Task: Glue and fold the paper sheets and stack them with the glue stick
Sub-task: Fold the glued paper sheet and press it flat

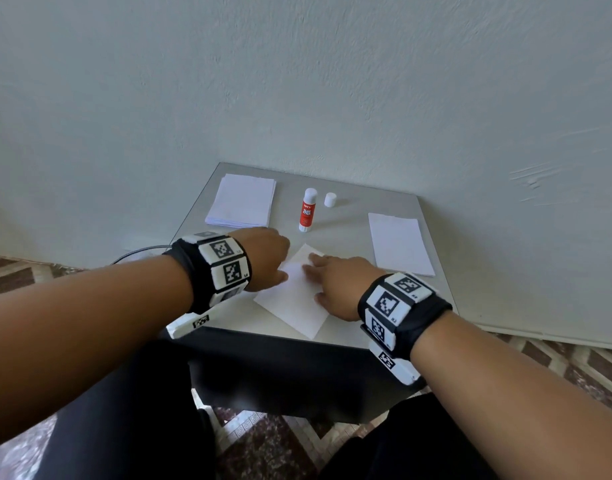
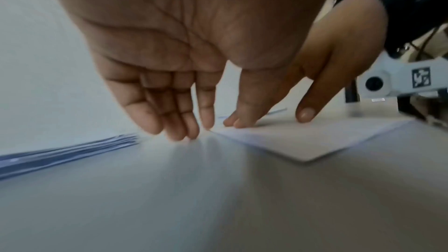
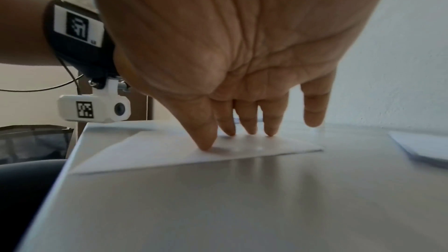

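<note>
Pressing down with straight fingers, your right hand (image 1: 335, 285) has its fingertips (image 3: 206, 146) on the folded sheet (image 1: 294, 299) lying at the near middle of the surface (image 1: 346, 206) — nothing is gripped, the fingers are simply laid flat on the paper. Your left hand (image 1: 266, 258) sits at the sheet's left edge, fingers (image 2: 179, 133) held together and only slightly bent, their tips meeting the surface right at the paper's corner; it holds nothing either.

Judging by how things lie, you are flattening this sheet after its fold, so its gluing looks done — though no glue is visible from any view. Beyond your hands, the glue stick (image 1: 308, 211) stands upright and uncapped at the back middle, with its cap (image 1: 330, 199) just beside it on the right. At the back left sits a pile of paper (image 1: 242, 200), apparently sheets not yet worked. On the right lies a thinner white stack (image 1: 400, 244), likely the finished pieces.

What seems left: move this sheet to the right stack, work through the left pile, then cap the glue stick and put it with the stack
</note>
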